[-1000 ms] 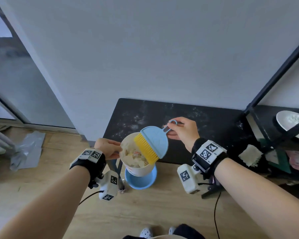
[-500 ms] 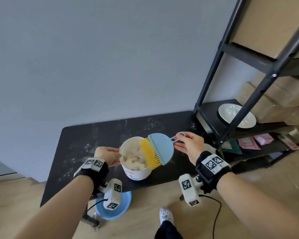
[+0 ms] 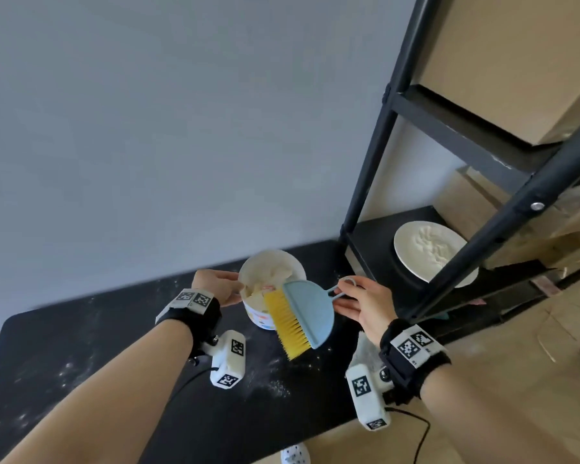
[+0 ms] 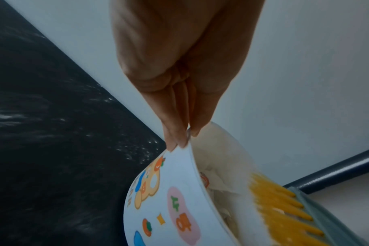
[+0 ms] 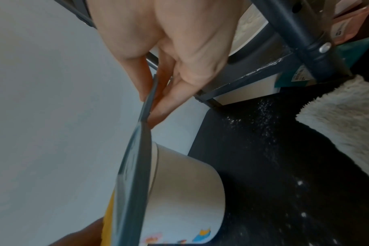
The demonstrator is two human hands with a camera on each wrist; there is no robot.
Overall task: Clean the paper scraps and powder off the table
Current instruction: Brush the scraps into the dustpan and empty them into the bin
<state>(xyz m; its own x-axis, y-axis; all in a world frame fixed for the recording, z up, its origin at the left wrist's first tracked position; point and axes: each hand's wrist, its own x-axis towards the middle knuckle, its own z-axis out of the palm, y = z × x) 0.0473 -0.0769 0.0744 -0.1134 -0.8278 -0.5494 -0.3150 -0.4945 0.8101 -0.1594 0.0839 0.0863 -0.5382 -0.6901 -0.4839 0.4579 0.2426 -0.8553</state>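
Note:
My left hand (image 3: 220,286) pinches the rim of a white paper bowl (image 3: 258,318) with cartoon prints; in the left wrist view the fingertips (image 4: 183,133) sit on that rim. Paper scraps (image 3: 258,291) fill the bowl (image 4: 169,208). My right hand (image 3: 362,301) grips the looped handle of a blue brush (image 3: 308,313), whose yellow bristles lie over the bowl's near edge. The bowl is over the far right part of the black table (image 3: 114,346), where white powder (image 3: 275,386) is scattered. I cannot tell whether the bowl rests on the table.
A black metal shelf (image 3: 466,135) stands right of the table, with a white plate (image 3: 429,252) of powder on its low board and cardboard boxes (image 3: 516,61) above. A fluffy white cloth (image 5: 348,116) lies at the table's right end. A grey wall is behind.
Both hands carried the bowl and brush from off the table's front left edge, above a blue pan on the floor, rightward to the table's far right corner. The head view swung right.

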